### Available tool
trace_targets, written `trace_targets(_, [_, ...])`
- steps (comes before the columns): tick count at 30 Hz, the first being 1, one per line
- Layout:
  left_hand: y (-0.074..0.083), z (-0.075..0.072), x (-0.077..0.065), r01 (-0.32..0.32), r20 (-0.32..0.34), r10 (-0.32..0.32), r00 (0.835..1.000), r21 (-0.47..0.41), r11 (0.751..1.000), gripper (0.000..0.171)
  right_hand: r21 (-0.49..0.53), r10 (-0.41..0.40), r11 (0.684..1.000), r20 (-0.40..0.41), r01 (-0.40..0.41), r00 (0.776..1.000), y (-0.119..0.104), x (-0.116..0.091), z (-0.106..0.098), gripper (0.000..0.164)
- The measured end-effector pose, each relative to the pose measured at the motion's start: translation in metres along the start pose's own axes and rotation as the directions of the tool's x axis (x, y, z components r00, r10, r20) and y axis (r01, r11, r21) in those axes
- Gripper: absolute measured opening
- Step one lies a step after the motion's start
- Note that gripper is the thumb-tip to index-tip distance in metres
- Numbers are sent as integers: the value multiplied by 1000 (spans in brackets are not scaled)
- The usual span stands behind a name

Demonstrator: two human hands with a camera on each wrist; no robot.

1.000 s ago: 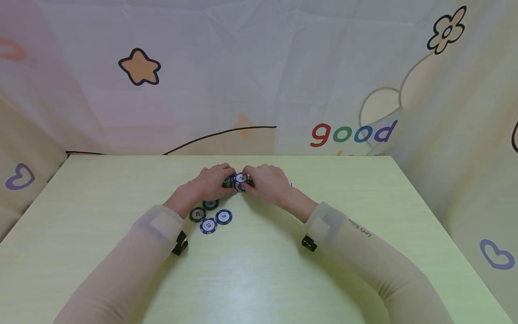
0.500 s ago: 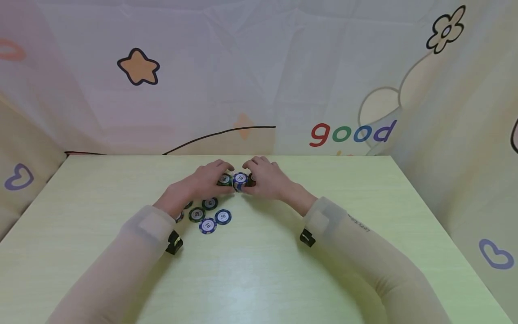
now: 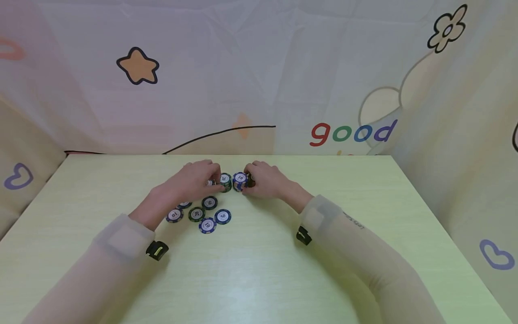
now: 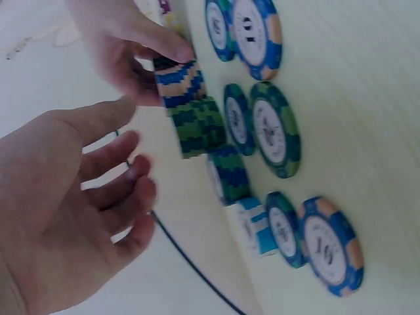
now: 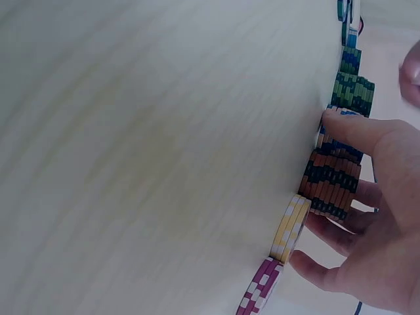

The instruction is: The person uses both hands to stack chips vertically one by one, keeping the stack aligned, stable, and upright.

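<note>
My left hand (image 3: 196,180) is just left of the stack of green poker chips (image 3: 225,181), fingers loosely bent. In the left wrist view a gap shows between its fingertips and that stack. Beside the green stack stands a stack of blue and tan poker chips (image 3: 240,179), its top marked 10. My right hand (image 3: 265,180) holds this blue stack, thumb on the near side, fingers behind. A taller stack of brown and black chips (image 5: 331,185) stands against the blue one, within the right hand's reach. Dark green chips (image 4: 228,174) sit left of the green stack.
Loose chips lie flat in front of the row, among them a blue one marked 10 (image 3: 207,225) and a green one (image 3: 196,214). Blue and white chips (image 4: 259,226) are at the row's left; yellow chips (image 5: 290,230) and maroon chips (image 5: 260,289) at its right.
My left hand has moved left, away from the blue and green stacks, uncovering more loose chips. The right hand's fingers lifted from the blue stack, then came back down around it.
</note>
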State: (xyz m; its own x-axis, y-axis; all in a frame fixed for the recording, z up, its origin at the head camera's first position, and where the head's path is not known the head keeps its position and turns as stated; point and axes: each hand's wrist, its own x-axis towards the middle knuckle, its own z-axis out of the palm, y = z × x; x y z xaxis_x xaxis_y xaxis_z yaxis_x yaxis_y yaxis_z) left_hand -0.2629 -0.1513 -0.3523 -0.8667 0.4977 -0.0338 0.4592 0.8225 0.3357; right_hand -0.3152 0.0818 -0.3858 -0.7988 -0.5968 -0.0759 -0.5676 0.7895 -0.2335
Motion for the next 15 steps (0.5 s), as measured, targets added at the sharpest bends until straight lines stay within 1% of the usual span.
trace_targets(2, [3, -3, -6, 9, 82, -9, 997, -9, 1000, 18, -4, -2, 1000, 2, 2, 1000, 0, 0, 0, 53])
trace_targets(3, [5, -4, -10, 20, 132, -18, 991, -14, 1000, 16, -7, -3, 1000, 3, 3, 1000, 0, 0, 0, 53])
trace_targets(6, [11, -3, -19, 46, 259, -41, 965, -11, 999, 16, -17, -6, 1000, 4, 6, 1000, -1, 0, -1, 52])
trace_targets(8, [14, 0, -24, 55, 313, -54, 948, 4, 998, 19, -23, -5, 1000, 6, 5, 1000, -1, 0, -1, 51])
trace_targets(9, [15, 2, -26, 57, 330, -58, 942, 11, 998, 20, -27, -3, 1000, 8, 3, 1000, -1, 0, -1, 51])
trace_targets(11, [17, 5, -29, 53, 348, -60, 935, 28, 998, 21, -33, 0, 999, 10, 0, 1000, -2, 0, -1, 50])
trace_targets(15, [20, 11, -33, 39, 339, -55, 939, 54, 998, 26, -39, 9, 999, 15, -9, 1000, -3, 0, 0, 49])
